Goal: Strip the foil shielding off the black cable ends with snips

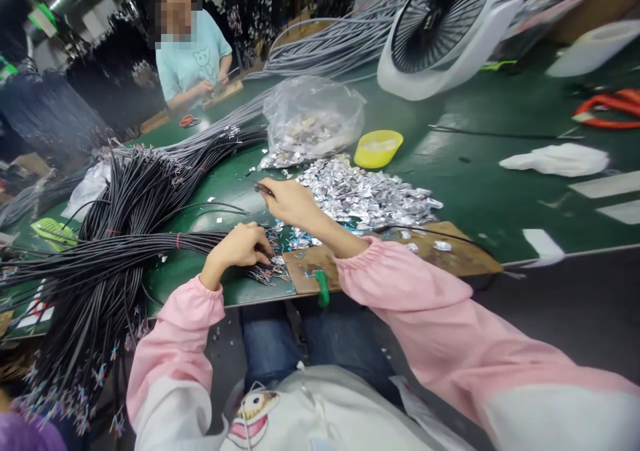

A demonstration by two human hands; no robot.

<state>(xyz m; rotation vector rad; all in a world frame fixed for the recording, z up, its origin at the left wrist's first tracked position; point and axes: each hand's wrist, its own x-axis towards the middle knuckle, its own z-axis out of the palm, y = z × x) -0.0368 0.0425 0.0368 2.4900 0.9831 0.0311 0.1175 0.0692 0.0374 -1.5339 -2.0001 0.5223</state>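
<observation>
My left hand rests on the end of a bundle of black cables, its fingers curled closed over stripped ends with thin coloured wires. Just above and to the right, my right hand is closed around a small dark tool; its exact kind is hidden by the fingers. Beneath and beyond the right forearm spreads a heap of silvery foil scraps mixed with blue bits. A single loose black cable points towards my hands.
A brown board with a green clamp lies at the front edge. Behind the scraps are a clear plastic bag, a yellow container and a white fan. More black cables pile up left. A co-worker sits opposite.
</observation>
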